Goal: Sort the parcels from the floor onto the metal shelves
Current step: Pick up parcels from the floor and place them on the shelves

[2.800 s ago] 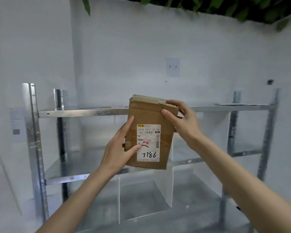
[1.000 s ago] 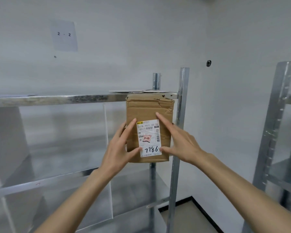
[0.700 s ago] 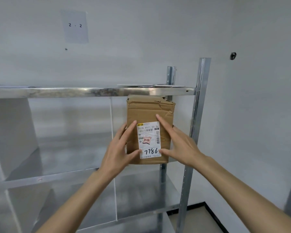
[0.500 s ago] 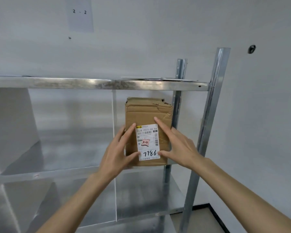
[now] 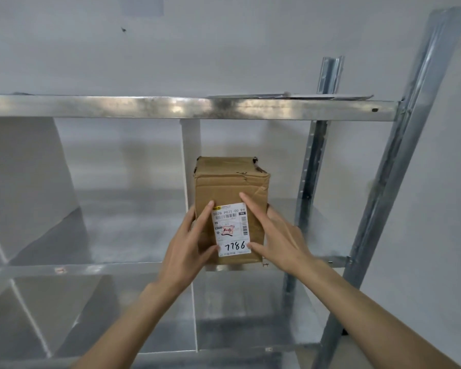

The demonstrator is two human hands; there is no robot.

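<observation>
Parcel [image 5: 230,190]: brown cardboard box, upright on the middle metal shelf [image 5: 117,268], in the rightmost bay, its bottom edge at the shelf's front lip.

Left to right:
- White divider panels [image 5: 24,182] slant across the left bays. Another white divider [image 5: 190,161] stands just left of the box; can't tell if they touch.
- Left hand [image 5: 186,251]: palm against the box's left front edge, fingers [image 5: 204,219] spread flat, tips on the cardboard at the label's edge, thumb low on the front face. Pressing, not wrapped around anything.
- Shipping label [image 5: 232,229] on the lower front face: barcode, red stamp, handwritten "7786" along the bottom.
- Top flaps of the box creased and torn at the right corner.
- Right hand [image 5: 280,238]: likewise flat and open, index finger along the label's right edge, thumb touching its lower right corner. Other fingers go round the right side of the box, partly hidden.
- Flat sheet [image 5: 290,96] lying on the top shelf [image 5: 144,107] above the box.
- Rear post [image 5: 313,166] just right of the box, front post [image 5: 399,166] further right.
- Grey wall [image 5: 224,49] behind.
</observation>
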